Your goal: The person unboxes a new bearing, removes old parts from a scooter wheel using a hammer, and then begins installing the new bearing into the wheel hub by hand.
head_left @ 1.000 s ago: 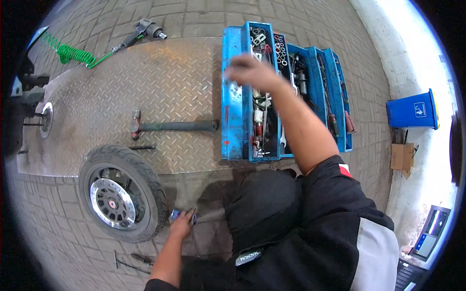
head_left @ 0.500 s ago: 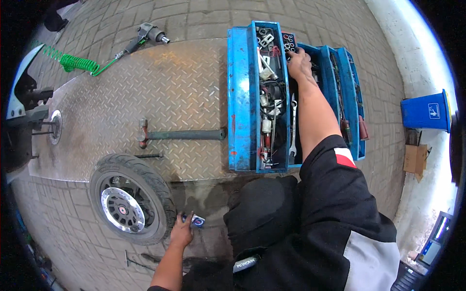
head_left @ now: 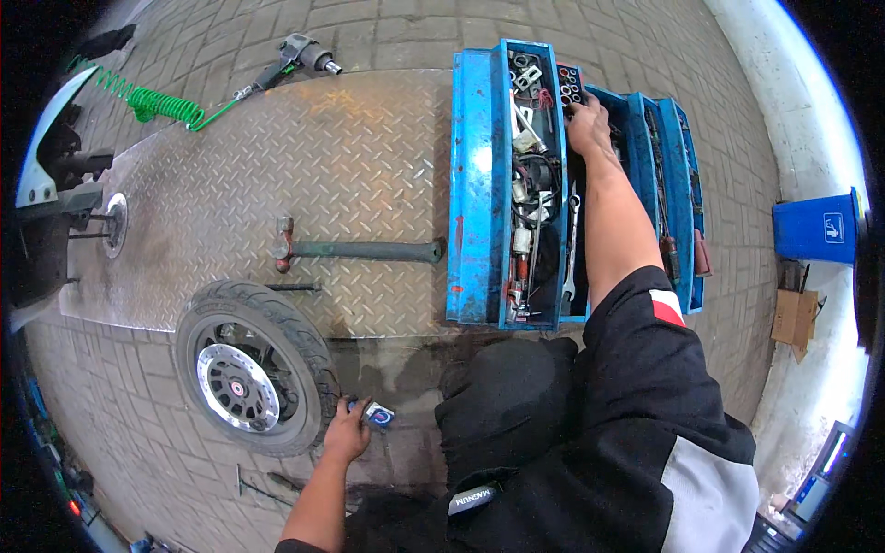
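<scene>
My left hand [head_left: 346, 433] is low beside the wheel's tyre, fingers closed around the edge of a small blue-and-white box [head_left: 379, 414]. The motorcycle wheel [head_left: 238, 389], with a silver disc on its hub, lies tilted next to that hand. My right hand [head_left: 589, 127] reaches into the blue cantilever toolbox [head_left: 472, 184]. Its fingers are bent down at the near end of a red-edged socket set [head_left: 571, 83]; what they grip is hidden beneath them. A combination wrench [head_left: 571, 249] lies in the toolbox below my right forearm.
A hammer [head_left: 359, 250] lies on the metal tread plate [head_left: 369, 157]. Beyond are an impact wrench [head_left: 300, 60] and a coiled green air hose [head_left: 161, 106]. Screwdrivers [head_left: 670, 258] fill the right trays. A blue bin [head_left: 811, 229] and cardboard box [head_left: 794, 318] stand by the wall.
The view has shifted slightly, so the toolbox appears farther right. My right hand has stayed at the socket set, its fingers a little more bent; my left hand remains at the small box.
</scene>
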`<act>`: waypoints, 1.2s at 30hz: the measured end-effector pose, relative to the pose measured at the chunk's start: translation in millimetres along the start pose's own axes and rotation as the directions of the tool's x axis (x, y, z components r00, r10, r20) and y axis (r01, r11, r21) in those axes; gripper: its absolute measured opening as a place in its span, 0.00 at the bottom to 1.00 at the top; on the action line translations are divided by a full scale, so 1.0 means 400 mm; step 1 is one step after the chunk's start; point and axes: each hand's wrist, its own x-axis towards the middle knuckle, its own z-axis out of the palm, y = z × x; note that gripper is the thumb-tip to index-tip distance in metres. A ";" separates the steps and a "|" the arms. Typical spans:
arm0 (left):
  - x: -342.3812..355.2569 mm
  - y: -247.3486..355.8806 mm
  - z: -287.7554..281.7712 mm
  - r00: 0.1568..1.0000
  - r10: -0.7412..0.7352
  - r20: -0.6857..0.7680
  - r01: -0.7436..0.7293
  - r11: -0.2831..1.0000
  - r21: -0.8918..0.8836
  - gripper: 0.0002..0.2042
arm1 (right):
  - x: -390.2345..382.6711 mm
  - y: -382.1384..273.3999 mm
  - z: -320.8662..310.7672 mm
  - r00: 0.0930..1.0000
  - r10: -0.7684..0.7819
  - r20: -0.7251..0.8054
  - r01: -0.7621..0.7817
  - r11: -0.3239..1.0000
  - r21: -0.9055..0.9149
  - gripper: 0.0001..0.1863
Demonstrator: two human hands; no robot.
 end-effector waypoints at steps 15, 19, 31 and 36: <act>-0.013 -0.027 0.043 0.950 0.212 -0.228 -0.239 0.966 -0.101 0.17 | -0.074 -0.093 -0.138 0.983 -0.176 -0.051 0.028 -0.133 0.991 0.10; -0.016 0.058 -0.044 0.916 0.214 -0.340 -0.317 0.905 -0.284 0.17 | -0.217 -0.333 -0.171 0.790 -0.608 0.076 -0.196 -0.132 0.972 0.08; -0.085 0.049 -0.130 0.381 -0.265 -0.886 -0.612 0.646 -0.456 0.34 | -0.942 -0.842 -0.078 -0.247 -0.890 0.384 0.091 0.373 0.923 0.17; -0.106 -0.042 -0.126 0.370 -0.376 -0.850 -0.575 0.626 -0.527 0.27 | -0.984 -0.845 -0.006 -0.179 -0.889 0.421 0.014 0.425 0.905 0.17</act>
